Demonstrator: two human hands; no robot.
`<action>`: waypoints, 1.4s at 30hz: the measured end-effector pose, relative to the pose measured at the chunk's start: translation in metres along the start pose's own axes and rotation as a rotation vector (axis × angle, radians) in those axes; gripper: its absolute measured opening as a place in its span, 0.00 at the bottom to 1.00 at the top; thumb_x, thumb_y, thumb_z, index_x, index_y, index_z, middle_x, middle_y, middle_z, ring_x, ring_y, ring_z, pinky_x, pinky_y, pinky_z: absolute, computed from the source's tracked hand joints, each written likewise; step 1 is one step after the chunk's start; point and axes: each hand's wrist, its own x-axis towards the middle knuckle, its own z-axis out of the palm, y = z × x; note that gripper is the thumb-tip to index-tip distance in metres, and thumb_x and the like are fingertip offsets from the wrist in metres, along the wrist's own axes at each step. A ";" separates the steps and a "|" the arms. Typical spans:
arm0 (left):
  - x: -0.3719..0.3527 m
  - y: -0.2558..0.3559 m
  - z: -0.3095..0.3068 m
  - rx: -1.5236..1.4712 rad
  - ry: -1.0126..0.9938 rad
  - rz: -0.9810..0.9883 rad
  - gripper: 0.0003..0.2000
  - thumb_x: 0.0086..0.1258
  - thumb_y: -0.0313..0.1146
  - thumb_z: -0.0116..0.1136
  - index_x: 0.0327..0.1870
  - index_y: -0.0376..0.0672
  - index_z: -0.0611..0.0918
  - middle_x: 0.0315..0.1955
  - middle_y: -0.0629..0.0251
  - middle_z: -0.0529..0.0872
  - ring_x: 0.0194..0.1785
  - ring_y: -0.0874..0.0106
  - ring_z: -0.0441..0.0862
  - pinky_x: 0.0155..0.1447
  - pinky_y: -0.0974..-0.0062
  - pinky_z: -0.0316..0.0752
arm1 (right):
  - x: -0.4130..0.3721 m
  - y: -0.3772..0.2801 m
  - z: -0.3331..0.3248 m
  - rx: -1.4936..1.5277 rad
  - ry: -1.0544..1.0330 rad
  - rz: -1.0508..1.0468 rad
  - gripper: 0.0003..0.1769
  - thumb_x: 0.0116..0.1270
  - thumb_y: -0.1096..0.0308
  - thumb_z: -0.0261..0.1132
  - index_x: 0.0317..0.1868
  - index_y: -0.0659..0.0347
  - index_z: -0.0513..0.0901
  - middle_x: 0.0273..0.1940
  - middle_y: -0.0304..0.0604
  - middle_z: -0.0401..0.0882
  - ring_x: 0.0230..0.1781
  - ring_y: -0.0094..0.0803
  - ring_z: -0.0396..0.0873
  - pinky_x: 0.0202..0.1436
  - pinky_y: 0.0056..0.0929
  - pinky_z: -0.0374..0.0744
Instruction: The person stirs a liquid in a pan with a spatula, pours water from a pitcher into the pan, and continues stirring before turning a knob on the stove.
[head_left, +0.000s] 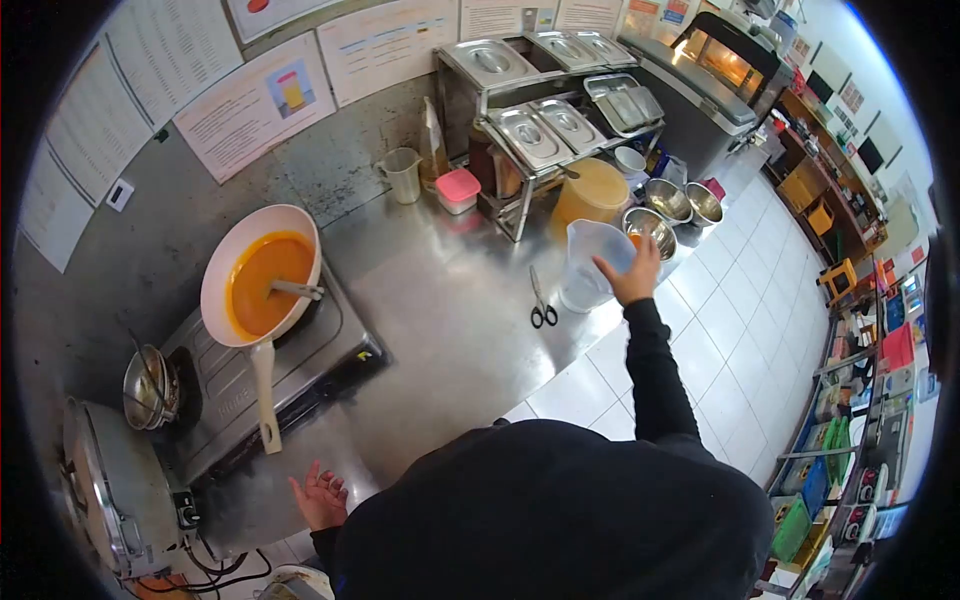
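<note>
- The person's black top (560,510) is nearest the lens, and its sleeve (650,370) stretches up towards the clear jug (590,262)
- The right hand (632,275) grasps the clear jug at its rim and side, thumb laid across the wall and fingers behind it
- The clear jug stands upright on the steel counter (440,300), close to the counter's floor-side edge
- A pair of scissors (542,300) lies flat just beside the jug, on its stove side
- Steel bowls (650,225) sit just behind the jug, with an orange tub (592,192) near them
- Further from the jug towards the wall stands a rack of lidded steel pans (530,135), with a pink-lidded box (458,188) and a measuring cup (402,175) alongside
- Well apart from the jug, a white pan (260,275) of orange liquid rests on the stove (270,370), a utensil (295,290) lying in it
- The left hand (320,497) is farthest from the jug, at the counter edge before the stove, released, palm up, fingers spread, holding nothing
</note>
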 end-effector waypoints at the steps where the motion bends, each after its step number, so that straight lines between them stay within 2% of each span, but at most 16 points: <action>1: 0.001 -0.002 0.009 0.012 0.002 0.007 0.34 0.66 0.67 0.35 0.59 0.47 0.71 0.31 0.68 0.78 0.32 0.71 0.78 0.33 0.74 0.74 | -0.011 0.038 0.007 0.103 0.015 0.043 0.47 0.49 0.44 0.72 0.61 0.69 0.67 0.55 0.62 0.71 0.56 0.54 0.69 0.60 0.42 0.67; 2: 0.002 -0.004 0.017 0.023 0.005 0.016 0.34 0.66 0.67 0.35 0.59 0.47 0.71 0.31 0.68 0.78 0.32 0.71 0.78 0.33 0.74 0.74 | -0.024 0.072 0.018 0.208 0.029 0.084 0.44 0.50 0.43 0.71 0.57 0.70 0.70 0.51 0.61 0.75 0.53 0.53 0.73 0.56 0.41 0.71; 4: 0.005 -0.006 0.037 0.055 -0.022 0.025 0.34 0.67 0.67 0.35 0.59 0.46 0.71 0.31 0.68 0.78 0.33 0.70 0.78 0.33 0.74 0.74 | -0.041 0.121 0.027 0.394 -0.478 0.361 0.35 0.53 0.45 0.70 0.46 0.71 0.78 0.39 0.56 0.82 0.41 0.49 0.80 0.47 0.42 0.75; 6: 0.005 -0.011 0.057 0.093 -0.053 0.019 0.34 0.67 0.66 0.34 0.60 0.46 0.70 0.31 0.67 0.78 0.33 0.69 0.79 0.34 0.73 0.73 | -0.063 0.139 0.042 0.247 -0.610 0.299 0.25 0.57 0.50 0.69 0.36 0.69 0.81 0.29 0.50 0.83 0.28 0.39 0.81 0.37 0.37 0.77; 10: 0.003 -0.022 0.082 0.122 -0.107 -0.020 0.33 0.69 0.65 0.32 0.60 0.45 0.70 0.32 0.65 0.79 0.34 0.68 0.79 0.37 0.72 0.73 | -0.068 0.095 0.043 0.665 -0.283 0.314 0.17 0.58 0.56 0.69 0.28 0.63 0.77 0.17 0.35 0.73 0.19 0.21 0.71 0.24 0.24 0.69; 14: -0.003 -0.022 0.069 0.082 -0.122 -0.001 0.32 0.69 0.64 0.31 0.59 0.45 0.70 0.33 0.64 0.79 0.35 0.67 0.79 0.39 0.71 0.73 | -0.042 0.067 0.037 0.638 -0.314 0.197 0.15 0.57 0.62 0.71 0.32 0.66 0.78 0.19 0.32 0.71 0.20 0.19 0.63 0.22 0.25 0.62; 19: -0.006 -0.023 0.020 0.008 0.017 0.006 0.28 0.72 0.60 0.34 0.54 0.42 0.72 0.31 0.62 0.80 0.34 0.66 0.81 0.39 0.68 0.74 | 0.026 -0.035 0.003 0.875 -0.556 0.035 0.15 0.61 0.65 0.68 0.44 0.67 0.79 0.36 0.39 0.81 0.35 0.22 0.77 0.40 0.21 0.74; 22: 0.010 -0.044 -0.044 0.257 0.054 -0.056 0.26 0.72 0.58 0.35 0.49 0.43 0.75 0.31 0.62 0.80 0.35 0.65 0.81 0.40 0.66 0.74 | 0.059 -0.115 0.012 0.821 -0.679 -0.102 0.17 0.61 0.61 0.67 0.43 0.67 0.79 0.33 0.38 0.82 0.30 0.22 0.77 0.34 0.22 0.74; 26: 0.002 -0.057 -0.121 0.858 -0.101 -0.492 0.26 0.69 0.58 0.41 0.50 0.42 0.75 0.37 0.61 0.81 0.39 0.66 0.79 0.45 0.61 0.74 | 0.082 -0.245 0.011 0.730 -0.719 -0.237 0.22 0.60 0.53 0.67 0.35 0.69 0.81 0.24 0.39 0.80 0.21 0.24 0.74 0.26 0.25 0.72; 30: -0.016 -0.064 -0.179 0.782 0.119 -0.655 0.29 0.67 0.60 0.42 0.58 0.47 0.73 0.44 0.62 0.80 0.41 0.68 0.74 0.45 0.63 0.72 | 0.097 -0.339 0.039 0.611 -0.585 -0.568 0.28 0.56 0.47 0.68 0.28 0.71 0.81 0.18 0.48 0.77 0.19 0.28 0.74 0.25 0.31 0.73; 32: 0.026 -0.150 -0.295 0.546 0.236 -0.625 0.28 0.68 0.58 0.43 0.58 0.43 0.73 0.42 0.59 0.81 0.41 0.65 0.78 0.45 0.59 0.74 | 0.102 -0.385 0.033 0.451 -0.636 -0.567 0.31 0.54 0.44 0.69 0.27 0.72 0.80 0.18 0.51 0.77 0.18 0.33 0.75 0.26 0.35 0.73; 34: 0.035 -0.197 -0.372 0.778 0.226 -0.245 0.28 0.65 0.53 0.50 0.56 0.39 0.73 0.36 0.54 0.84 0.39 0.58 0.82 0.44 0.55 0.75 | 0.109 -0.414 0.052 0.451 -0.698 -0.580 0.32 0.53 0.43 0.69 0.26 0.73 0.80 0.18 0.53 0.76 0.18 0.36 0.76 0.26 0.36 0.73; 35: 0.026 -0.200 -0.391 1.686 0.134 0.070 0.28 0.60 0.49 0.55 0.56 0.37 0.73 0.31 0.51 0.85 0.38 0.52 0.82 0.45 0.54 0.76 | 0.113 -0.427 0.058 0.396 -0.691 -0.619 0.34 0.52 0.41 0.68 0.25 0.73 0.80 0.18 0.53 0.76 0.19 0.38 0.76 0.27 0.36 0.73; 36: 0.010 -0.193 -0.390 1.782 0.194 0.088 0.28 0.56 0.48 0.57 0.54 0.37 0.74 0.30 0.51 0.85 0.40 0.51 0.82 0.45 0.56 0.76 | 0.117 -0.439 0.063 0.341 -0.683 -0.657 0.35 0.51 0.39 0.68 0.24 0.73 0.80 0.19 0.54 0.76 0.19 0.39 0.76 0.28 0.37 0.73; 39: -0.024 -0.202 -0.416 1.645 0.252 -0.332 0.31 0.61 0.56 0.49 0.53 0.35 0.76 0.38 0.41 0.83 0.50 0.51 0.80 0.53 0.54 0.72 | 0.129 -0.471 0.081 0.222 -0.658 -0.739 0.39 0.49 0.34 0.67 0.23 0.73 0.79 0.20 0.55 0.77 0.21 0.42 0.77 0.29 0.39 0.74; 42: -0.040 -0.205 -0.436 1.637 0.222 -0.434 0.30 0.59 0.56 0.51 0.49 0.35 0.77 0.36 0.42 0.83 0.48 0.51 0.80 0.51 0.55 0.73 | 0.135 -0.497 0.099 0.186 -0.649 -0.769 0.42 0.47 0.31 0.65 0.23 0.72 0.80 0.21 0.55 0.78 0.23 0.44 0.78 0.31 0.40 0.74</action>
